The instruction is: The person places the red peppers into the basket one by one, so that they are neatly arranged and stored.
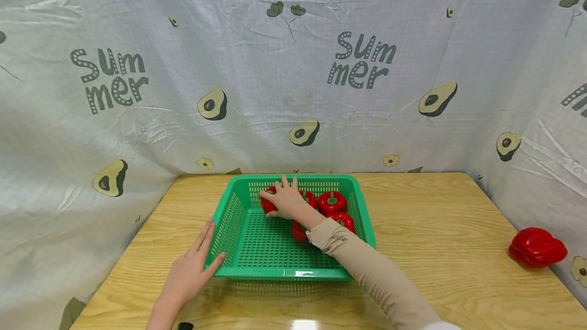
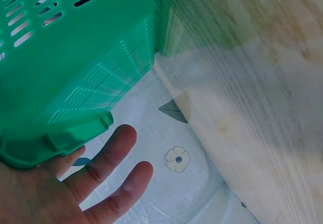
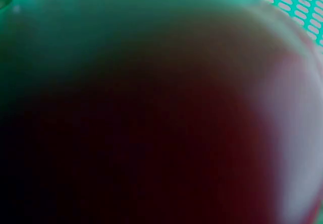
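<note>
A green plastic basket [image 1: 284, 272] stands on the table with several red bell peppers in it. Inside it, my right hand [image 1: 288, 202] holds the leftmost red bell pepper [image 1: 268, 207] by the back wall, fingers spread over it and thumb at its near side. Other peppers sit to the right, one at the back right [image 1: 332, 202] with its green stem up, some partly hidden by my forearm. My left hand [image 1: 190, 269] rests against the basket's left rim, its fingers fairly straight. In the right wrist view a dark, blurred red surface fills most of the picture.
Another red bell pepper [image 1: 537, 247] lies on its side near the right edge of the wooden table [image 1: 422, 218]. A pale printed cloth [image 1: 257, 65] hangs behind and around the table. A small black object [image 1: 185, 326] shows at the bottom edge.
</note>
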Motion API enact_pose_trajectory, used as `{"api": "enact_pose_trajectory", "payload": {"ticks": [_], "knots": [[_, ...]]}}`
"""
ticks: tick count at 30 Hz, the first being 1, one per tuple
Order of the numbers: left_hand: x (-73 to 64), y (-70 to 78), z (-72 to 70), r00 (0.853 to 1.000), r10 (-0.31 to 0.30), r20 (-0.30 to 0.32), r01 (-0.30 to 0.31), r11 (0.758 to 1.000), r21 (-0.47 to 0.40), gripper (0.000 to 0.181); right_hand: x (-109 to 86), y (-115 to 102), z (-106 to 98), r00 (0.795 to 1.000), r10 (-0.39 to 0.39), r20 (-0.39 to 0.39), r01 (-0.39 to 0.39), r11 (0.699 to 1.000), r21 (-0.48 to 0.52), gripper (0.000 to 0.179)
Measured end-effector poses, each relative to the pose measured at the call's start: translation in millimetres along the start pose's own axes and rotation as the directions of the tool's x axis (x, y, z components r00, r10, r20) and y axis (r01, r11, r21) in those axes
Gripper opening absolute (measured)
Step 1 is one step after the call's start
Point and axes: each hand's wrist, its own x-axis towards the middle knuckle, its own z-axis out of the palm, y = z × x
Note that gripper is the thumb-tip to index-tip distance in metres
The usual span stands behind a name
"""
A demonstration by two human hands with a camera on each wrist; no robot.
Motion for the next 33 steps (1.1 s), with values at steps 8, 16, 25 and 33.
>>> {"api": "enact_pose_trajectory", "payload": {"ticks": [8,16,25,33], "knots": [[-0.8,1.2,-0.2,0.999,0.019,-0.038,-0.018,1.000,0.005,0.069,0.4,-0.2,-3.3,0.996,-0.002,0.089,0.007,0.998,-0.058,0.062],[-0.7,1.2,-0.1,0.999,0.026,-0.046,-0.026,1.000,0.003,0.069,0.5,1.0,-5.8,0.989,-0.007,0.146,0.014,0.999,-0.045,0.065],[-2.0,2.4,-1.6,1.000,0.010,-0.021,-0.010,1.000,-0.008,0.069,1.3,1.6,-5.3,0.986,-0.001,0.168,0.009,0.999,-0.047,0.064],[0.4,2.6,-0.7,0.999,0.022,-0.031,-0.023,1.000,-0.017,0.069,-5.5,5.8,-15.4,0.987,0.001,0.161,0.008,0.999,-0.054,0.063]]}}
